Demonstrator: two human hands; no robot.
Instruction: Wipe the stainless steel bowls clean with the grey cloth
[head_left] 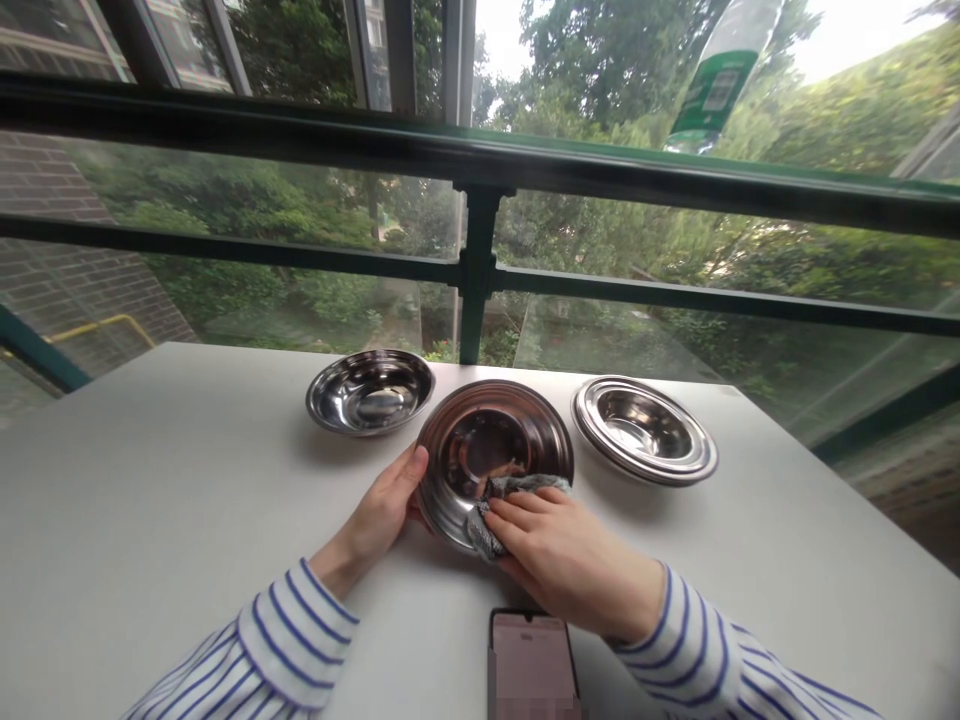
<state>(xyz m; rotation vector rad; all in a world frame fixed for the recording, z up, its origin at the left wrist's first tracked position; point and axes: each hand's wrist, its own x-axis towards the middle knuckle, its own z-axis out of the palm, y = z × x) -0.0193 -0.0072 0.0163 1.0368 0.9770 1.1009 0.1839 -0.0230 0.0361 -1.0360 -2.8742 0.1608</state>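
Observation:
A shiny steel bowl is tilted toward me in the middle of the white table. My left hand grips its left rim, thumb on the inner side and fingers hidden behind. In my right hand is a crumpled grey patterned cloth, pressed against the bowl's lower right inner side and rim. The fingers lie over the cloth, and the thumb is mostly out of sight.
Another steel bowl stands to the left. Stacked steel bowls sit to the right. A phone lies near me on the white table. Beyond runs a dark green railing, with a green-labelled plastic bottle on it.

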